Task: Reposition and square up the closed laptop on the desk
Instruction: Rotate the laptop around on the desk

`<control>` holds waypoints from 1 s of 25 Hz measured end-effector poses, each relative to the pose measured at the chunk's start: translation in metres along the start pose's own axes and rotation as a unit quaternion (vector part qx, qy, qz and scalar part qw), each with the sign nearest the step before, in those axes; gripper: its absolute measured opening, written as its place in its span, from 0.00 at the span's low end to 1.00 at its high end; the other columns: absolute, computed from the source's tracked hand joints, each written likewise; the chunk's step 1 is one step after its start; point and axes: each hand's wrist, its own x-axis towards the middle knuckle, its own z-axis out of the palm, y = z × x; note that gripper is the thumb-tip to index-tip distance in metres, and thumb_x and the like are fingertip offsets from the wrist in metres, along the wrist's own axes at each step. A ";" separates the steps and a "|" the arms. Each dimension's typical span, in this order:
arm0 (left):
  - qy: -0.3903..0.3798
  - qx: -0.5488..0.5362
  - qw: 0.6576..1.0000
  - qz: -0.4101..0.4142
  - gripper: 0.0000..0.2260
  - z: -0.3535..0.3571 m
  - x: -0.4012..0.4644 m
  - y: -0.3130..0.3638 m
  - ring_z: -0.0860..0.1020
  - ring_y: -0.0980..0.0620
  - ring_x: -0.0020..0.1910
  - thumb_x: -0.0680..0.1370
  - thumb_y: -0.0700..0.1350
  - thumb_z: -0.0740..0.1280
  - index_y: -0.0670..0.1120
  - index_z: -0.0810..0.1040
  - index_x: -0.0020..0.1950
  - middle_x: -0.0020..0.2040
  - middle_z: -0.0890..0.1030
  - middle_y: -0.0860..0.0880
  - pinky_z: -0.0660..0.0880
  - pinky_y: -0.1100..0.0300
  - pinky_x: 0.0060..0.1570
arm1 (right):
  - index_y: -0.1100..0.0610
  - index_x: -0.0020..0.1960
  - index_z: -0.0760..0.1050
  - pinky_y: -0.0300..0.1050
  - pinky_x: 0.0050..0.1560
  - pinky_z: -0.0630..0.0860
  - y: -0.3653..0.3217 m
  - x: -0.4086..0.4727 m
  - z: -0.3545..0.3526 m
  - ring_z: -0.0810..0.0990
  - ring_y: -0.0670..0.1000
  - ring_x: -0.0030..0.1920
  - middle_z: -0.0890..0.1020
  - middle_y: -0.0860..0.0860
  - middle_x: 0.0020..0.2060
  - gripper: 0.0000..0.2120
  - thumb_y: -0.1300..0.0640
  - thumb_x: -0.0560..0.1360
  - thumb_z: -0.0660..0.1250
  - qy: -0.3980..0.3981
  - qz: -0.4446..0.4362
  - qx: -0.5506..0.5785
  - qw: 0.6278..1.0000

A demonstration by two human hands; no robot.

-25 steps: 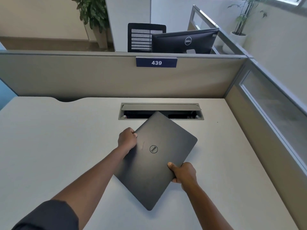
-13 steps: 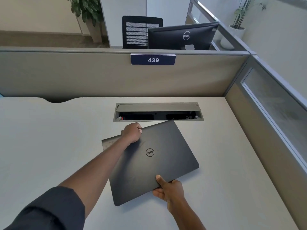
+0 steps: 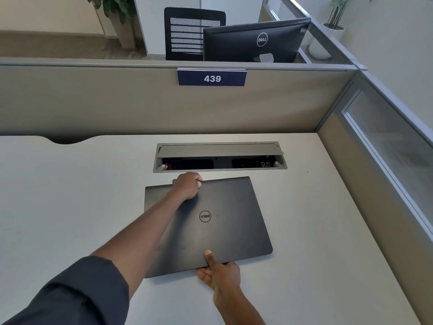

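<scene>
A closed dark grey laptop (image 3: 225, 221) with a round logo lies in the middle of the white desk (image 3: 70, 195), its edges nearly parallel to the desk's edges. My left hand (image 3: 188, 185) grips its far edge, fingers curled over it. At the near edge my right hand (image 3: 219, 273) holds the laptop, thumb on the lid and fingers underneath, so that edge looks slightly raised. My left forearm crosses the laptop's left part and hides some of it.
An open cable tray (image 3: 220, 158) is set into the desk just beyond the laptop. A beige partition (image 3: 117, 102) with a "439" sign (image 3: 212, 78) closes the back, and a glazed partition (image 3: 386, 160) closes the right. A monitor (image 3: 255, 41) and chair (image 3: 187, 31) stand behind.
The laptop has turned counter-clockwise from a diagonal, corner-forward pose to almost square with the desk. Both hands kept their hold and turned with it.
</scene>
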 end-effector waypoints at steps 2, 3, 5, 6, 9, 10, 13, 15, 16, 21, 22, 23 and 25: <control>0.003 0.010 1.000 0.004 0.12 0.004 0.006 -0.002 0.76 0.46 0.63 0.81 0.42 0.61 0.49 0.81 0.59 0.60 0.82 0.50 0.65 0.54 0.61 | 0.65 0.58 0.76 0.45 0.29 0.82 0.000 0.003 0.005 0.87 0.59 0.34 0.86 0.63 0.45 0.15 0.64 0.73 0.75 0.006 0.006 0.003 1.000; 0.007 0.010 1.000 0.007 0.12 0.007 0.009 -0.003 0.76 0.45 0.62 0.81 0.42 0.61 0.49 0.81 0.59 0.59 0.82 0.49 0.65 0.54 0.60 | 0.65 0.58 0.76 0.45 0.29 0.82 0.000 0.005 0.007 0.87 0.60 0.34 0.86 0.63 0.46 0.16 0.64 0.73 0.75 0.009 0.008 0.005 1.000; 0.019 0.005 1.000 0.018 0.11 0.011 0.012 -0.004 0.77 0.45 0.61 0.80 0.41 0.61 0.48 0.82 0.57 0.57 0.83 0.48 0.65 0.55 0.56 | 0.65 0.58 0.76 0.45 0.29 0.82 0.000 0.008 0.010 0.87 0.60 0.36 0.85 0.63 0.48 0.15 0.65 0.73 0.75 0.017 0.014 0.003 1.000; 0.026 0.003 0.999 0.026 0.11 0.012 0.013 -0.004 0.77 0.44 0.59 0.80 0.41 0.62 0.48 0.83 0.55 0.55 0.84 0.48 0.65 0.56 0.54 | 0.65 0.57 0.76 0.45 0.29 0.82 0.000 0.010 0.011 0.87 0.61 0.37 0.85 0.63 0.48 0.15 0.65 0.73 0.74 0.022 0.017 -0.001 1.000; 0.040 0.011 0.998 0.057 0.10 0.014 0.014 -0.005 0.78 0.43 0.49 0.78 0.39 0.61 0.50 0.80 0.43 0.46 0.82 0.45 0.67 0.56 0.48 | 0.67 0.56 0.77 0.45 0.30 0.83 0.000 0.013 0.013 0.87 0.63 0.40 0.85 0.64 0.47 0.13 0.66 0.73 0.74 0.033 0.024 -0.021 0.999; 0.047 0.019 0.996 0.067 0.10 0.015 0.013 -0.006 0.78 0.42 0.48 0.78 0.39 0.61 0.50 0.78 0.40 0.44 0.82 0.43 0.69 0.55 0.46 | 0.67 0.55 0.77 0.45 0.31 0.83 -0.001 0.014 0.013 0.87 0.63 0.40 0.85 0.64 0.47 0.12 0.66 0.73 0.74 0.037 0.024 -0.027 0.999; 0.074 0.056 0.991 0.097 0.10 0.019 0.010 -0.008 0.78 0.39 0.46 0.78 0.39 0.60 0.42 0.79 0.41 0.44 0.80 0.40 0.71 0.53 0.43 | 0.66 0.53 0.77 0.47 0.34 0.84 -0.002 0.014 0.013 0.87 0.62 0.40 0.84 0.65 0.46 0.10 0.67 0.73 0.73 0.042 0.020 -0.036 0.998; 0.083 0.077 0.987 0.114 0.09 0.022 0.008 -0.010 0.77 0.40 0.48 0.79 0.40 0.60 0.40 0.79 0.47 0.47 0.78 0.41 0.71 0.53 0.45 | 0.66 0.51 0.78 0.47 0.34 0.84 -0.003 0.013 0.013 0.87 0.63 0.41 0.85 0.65 0.45 0.08 0.68 0.73 0.73 0.043 0.016 -0.039 0.998; 0.082 0.084 0.986 0.121 0.09 0.024 0.006 -0.011 0.77 0.40 0.49 0.80 0.41 0.60 0.40 0.79 0.51 0.49 0.78 0.41 0.72 0.53 0.47 | 0.66 0.50 0.78 0.47 0.34 0.84 -0.003 0.012 0.013 0.87 0.65 0.42 0.84 0.66 0.45 0.07 0.68 0.74 0.73 0.044 0.012 -0.037 0.998; 0.072 0.106 0.981 0.144 0.18 0.035 -0.011 -0.016 0.72 0.41 0.65 0.80 0.42 0.62 0.41 0.71 0.69 0.64 0.75 0.42 0.69 0.49 0.65 | 0.71 0.48 0.79 0.43 0.29 0.83 -0.002 0.007 0.007 0.85 0.60 0.36 0.85 0.67 0.41 0.11 0.63 0.73 0.75 0.053 -0.011 -0.072 0.996; 0.072 0.120 0.979 0.146 0.21 0.038 -0.015 -0.017 0.69 0.42 0.68 0.80 0.43 0.62 0.41 0.68 0.72 0.68 0.72 0.43 0.66 0.48 0.68 | 0.72 0.46 0.79 0.43 0.29 0.83 -0.003 0.007 0.005 0.84 0.59 0.34 0.84 0.66 0.39 0.12 0.62 0.72 0.76 0.052 -0.018 -0.079 0.995; 0.074 0.129 0.978 0.144 0.23 0.039 -0.020 -0.019 0.66 0.42 0.71 0.80 0.44 0.61 0.42 0.65 0.74 0.72 0.69 0.44 0.63 0.47 0.70 | 0.72 0.45 0.79 0.43 0.29 0.82 -0.003 0.007 0.003 0.82 0.59 0.32 0.84 0.64 0.36 0.13 0.62 0.72 0.76 0.051 -0.025 -0.087 0.995; 0.070 0.131 0.980 0.135 0.24 0.043 -0.031 -0.023 0.60 0.42 0.76 0.80 0.45 0.61 0.44 0.62 0.76 0.77 0.63 0.44 0.60 0.45 0.73 | 0.70 0.43 0.79 0.44 0.29 0.80 -0.004 0.007 0.000 0.79 0.57 0.29 0.81 0.61 0.32 0.13 0.60 0.71 0.78 0.054 -0.040 -0.108 0.992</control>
